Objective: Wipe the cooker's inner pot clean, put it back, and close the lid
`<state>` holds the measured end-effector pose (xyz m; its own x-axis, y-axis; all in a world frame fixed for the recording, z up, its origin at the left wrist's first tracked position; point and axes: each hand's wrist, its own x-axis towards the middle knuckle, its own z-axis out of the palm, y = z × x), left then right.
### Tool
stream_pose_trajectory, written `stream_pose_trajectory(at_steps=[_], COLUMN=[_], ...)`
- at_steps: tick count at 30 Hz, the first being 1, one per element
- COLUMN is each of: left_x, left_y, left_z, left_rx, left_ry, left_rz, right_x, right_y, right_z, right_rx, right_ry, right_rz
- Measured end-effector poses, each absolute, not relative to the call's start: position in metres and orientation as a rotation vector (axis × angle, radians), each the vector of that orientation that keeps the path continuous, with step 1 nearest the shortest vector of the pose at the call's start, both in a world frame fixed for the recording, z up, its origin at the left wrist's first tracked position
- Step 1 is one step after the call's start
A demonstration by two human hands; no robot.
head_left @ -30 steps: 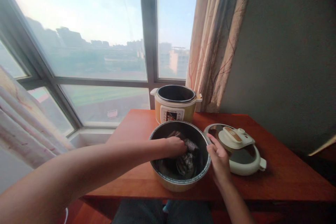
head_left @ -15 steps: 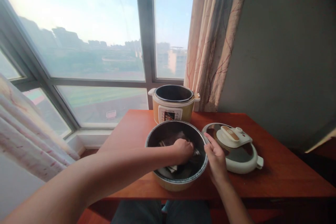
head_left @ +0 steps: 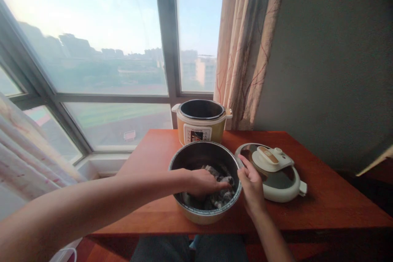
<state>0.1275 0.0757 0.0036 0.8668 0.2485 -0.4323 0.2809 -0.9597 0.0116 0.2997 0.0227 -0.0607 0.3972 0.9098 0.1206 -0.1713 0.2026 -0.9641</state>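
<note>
A round inner pot (head_left: pixel 199 217) with a dark inside and a pale outer wall stands near the table's front edge. Deep in it, my left hand (head_left: pixel 204 182) presses a crumpled grey patterned cloth (head_left: pixel 221 201) against the inside; some of the fingers are lost in the folds. My right hand (head_left: pixel 252 182) grips the pot's right rim, thumb towards the inside and fingers along the outer side. Just behind the pot is the electric pressure cooker body (head_left: pixel 219 131), its top uncovered and its control panel facing me.
To the right lies the cooker's white lid (head_left: pixel 284 192), close to my right hand. All of it rests on a reddish-brown wooden table (head_left: pixel 322 208). Large windows (head_left: pixel 113 69) and a curtain (head_left: pixel 242 61) rise behind, with a grey wall (head_left: pixel 322 69) at the right.
Inside the pot, my left hand has shifted slightly left and turned from a fist to longer fingers. The cloth now spreads more to the right. My right hand keeps its hold.
</note>
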Motion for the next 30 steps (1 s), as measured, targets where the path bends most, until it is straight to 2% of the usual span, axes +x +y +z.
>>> stream_pose_trajectory(at_steps=[7, 16, 18, 24, 30], left_x=[0.124, 0.130, 0.132, 0.136, 0.132], left_y=[0.086, 0.087, 0.088, 0.098, 0.114], left_z=[-0.003, -0.016, -0.019, -0.023, -0.042], left_rx=[2.717, 3.098, 3.180, 3.143, 2.938], left_ry=[0.481, 0.095, 0.188, 0.562, 0.985], left_rz=[-0.634, -0.370, -0.321, -0.520, -0.416], right_x=[0.299, 0.299, 0.299, 0.298, 0.295], right_y=[0.021, 0.021, 0.020, 0.019, 0.018], right_z=[-0.057, -0.061, -0.059, -0.057, -0.061], right_rx=[-1.114, -1.096, -1.103, -1.128, -1.120], right_ry=[-0.838, -0.822, -0.826, -0.820, -0.794], right_rz=[0.874, 0.898, 0.904, 0.889, 0.833])
